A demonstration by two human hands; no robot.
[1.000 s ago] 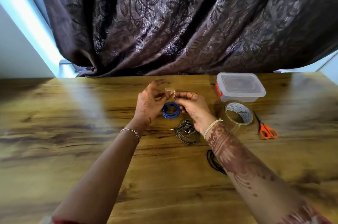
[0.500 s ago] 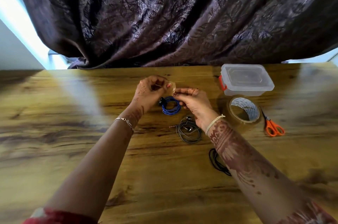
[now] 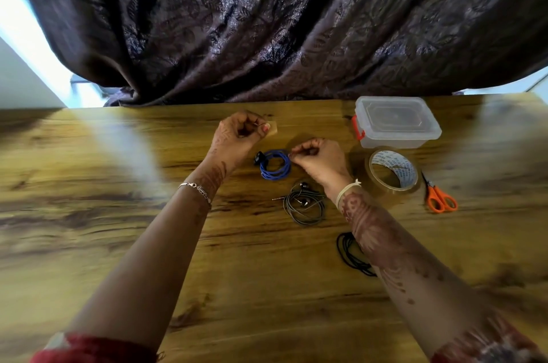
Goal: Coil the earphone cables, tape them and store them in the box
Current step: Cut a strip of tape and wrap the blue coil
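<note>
Head view: your left hand (image 3: 237, 137) is curled, pinching a short tape strip (image 3: 272, 131) near the far edge of the surface (image 3: 118, 214). Just right of it, slightly nearer you, the blue earphone coil (image 3: 274, 166) lies flat, its right rim pinched by your right hand (image 3: 321, 158). The strip likely must travel right and toward you onto that rim.

left hand (image 3: 237, 137) pinching tape piece (image 3: 272, 132), right hand (image 3: 320, 159) pinching blue coiled cable (image 3: 275, 166), wooden table (image 3: 118, 214)
</note>
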